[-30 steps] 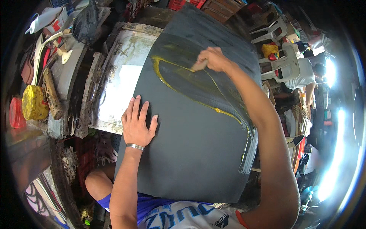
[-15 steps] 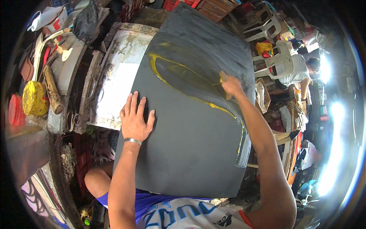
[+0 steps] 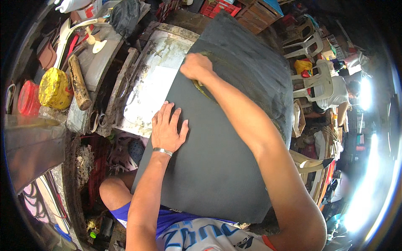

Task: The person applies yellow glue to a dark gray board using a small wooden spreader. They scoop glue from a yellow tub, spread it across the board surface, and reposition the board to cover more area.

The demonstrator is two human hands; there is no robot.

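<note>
A large dark grey sheet [image 3: 209, 167] lies across my lap and over the pale work surface. My left hand [image 3: 169, 130] rests flat on its left edge, fingers stretched and slightly spread. Farther up that same edge, my right hand [image 3: 197, 67] is closed in a fist on the sheet. The small flat spreader it grips showed half a second ago and is now hidden by the fingers. Yellow glue-like paste [image 3: 202, 90] forms a streak just below the fist. My right forearm covers much of the sheet's right part, where the far area looks smeared and wet.
The pale, stained board [image 3: 140, 94] lies left of the sheet. Beyond it are a yellow tub [image 3: 55, 88], a red tub [image 3: 28, 98], a wooden stick [image 3: 78, 83] and a black bag [image 3: 125, 17]. White plastic chairs [image 3: 320, 81] and another person [image 3: 335, 94] are at the right.
My right hand has swept from the sheet's right side across to its left edge, and the yellow outline there is mostly spread or covered. My left hand keeps its place on the sheet.
</note>
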